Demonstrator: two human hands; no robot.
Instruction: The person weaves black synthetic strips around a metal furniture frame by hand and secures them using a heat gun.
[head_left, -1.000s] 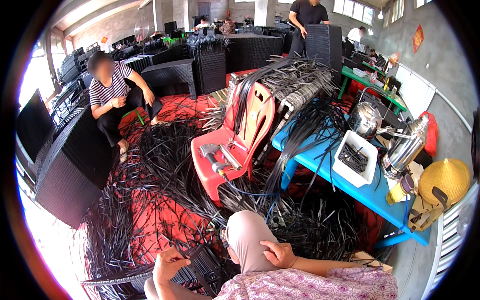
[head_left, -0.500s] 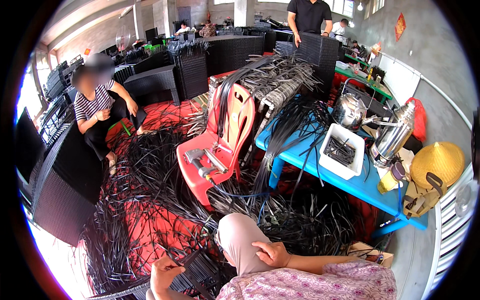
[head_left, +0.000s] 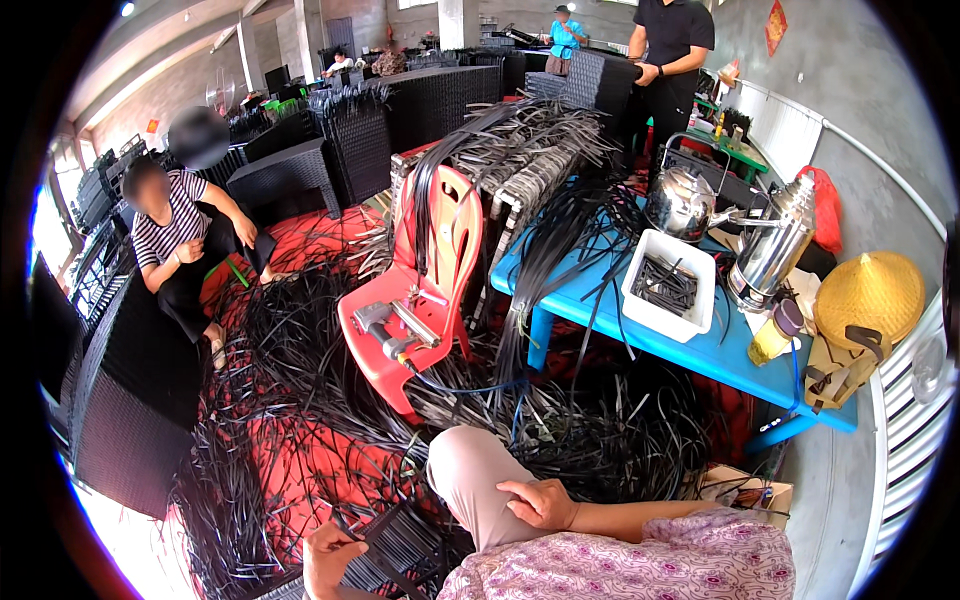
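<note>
My left hand (head_left: 328,560) is at the bottom edge with fingers pinched together on a dark flat woven-furniture strip (head_left: 398,572), which slants down to the right. Below and beside it lies a partly woven black panel (head_left: 405,535), its lower part cut off by the frame. My right hand (head_left: 540,503) rests on my bent knee (head_left: 468,475), fingers loosely extended with nothing in them. Ahead, a pneumatic staple gun (head_left: 385,325) lies on the seat of a red plastic chair (head_left: 385,370), and a blue air hose (head_left: 470,387) trails from it.
Tangled black strips (head_left: 330,350) cover much of the red floor sheet (head_left: 315,450). At right, a blue table (head_left: 590,290) bears a white tray (head_left: 690,325), kettle (head_left: 683,205), flask (head_left: 775,245) and straw hat (head_left: 870,300). One person (head_left: 190,230) crouches left; another (head_left: 670,60) stands behind a black woven piece.
My view has shifted slightly, and my hands keep nearly the same pose. The standing person has turned side-on, and a person in blue now shows at the back.
</note>
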